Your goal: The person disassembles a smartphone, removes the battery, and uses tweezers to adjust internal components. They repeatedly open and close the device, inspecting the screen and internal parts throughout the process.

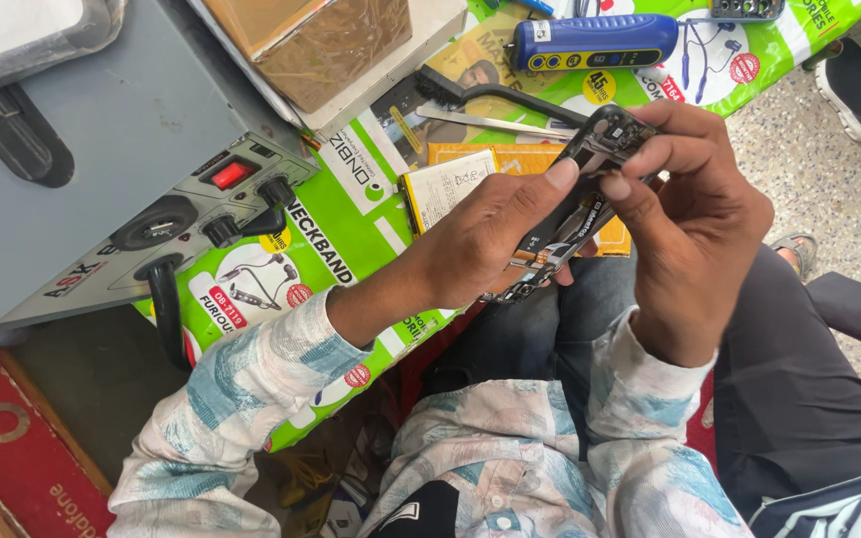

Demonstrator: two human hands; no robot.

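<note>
An opened phone body (580, 199), back cover off and its inner parts bared, is gripped at the centre of the view between the left hand (485, 239) and the right hand (690, 214), both closed on it, so disassembly is judged under way, not finished. At ten o'clock of it one loose battery (447, 186) is seen, and at twelve o'clock one pair of tweezers (495, 124), one black brush (480, 93) and one blue handheld tool (595, 42) are counted on the green printed sheet (351, 214).

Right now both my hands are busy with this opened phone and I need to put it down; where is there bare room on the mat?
Barest is the green mat between the grey machine and the loose battery. Behind the phone it is crowded: brush, tweezers, blue tool.
</note>
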